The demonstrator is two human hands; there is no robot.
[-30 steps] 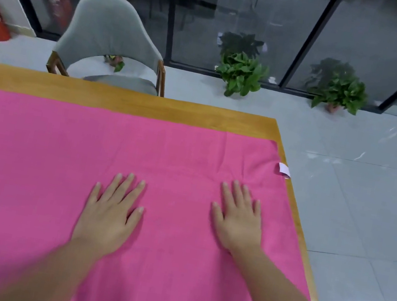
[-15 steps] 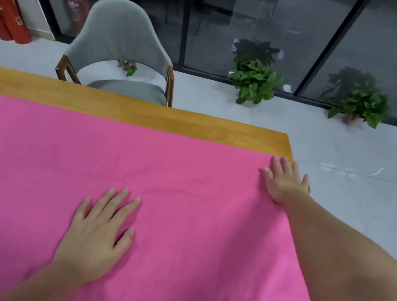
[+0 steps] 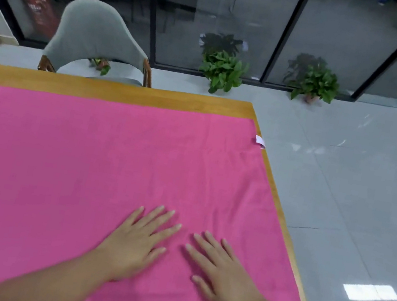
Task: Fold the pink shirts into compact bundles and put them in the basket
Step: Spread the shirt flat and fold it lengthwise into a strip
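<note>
My left hand point(image 3: 134, 244) lies flat on the pink cloth point(image 3: 82, 169), fingers straight and spread wide, palm down. My right hand point(image 3: 225, 271) lies just beside it to the right, also flat with the fingers straight and a little apart, holding nothing; the two hands are close but not touching. The pink cloth is spread open over most of the wooden table point(image 3: 122, 92), reaching to the table's right edge and leaving a bare strip of wood along the far side. I cannot tell from its shape that it is a shirt. Soft creases run through it ahead of my right hand. A small white label point(image 3: 260, 141) sticks out at the cloth's far right edge. Beyond the table stands a grey chair point(image 3: 93, 33), and further off two potted plants point(image 3: 223, 71) sit on the grey floor against a glass wall. A red fire extinguisher point(image 3: 38, 5) stands at the far left.
</note>
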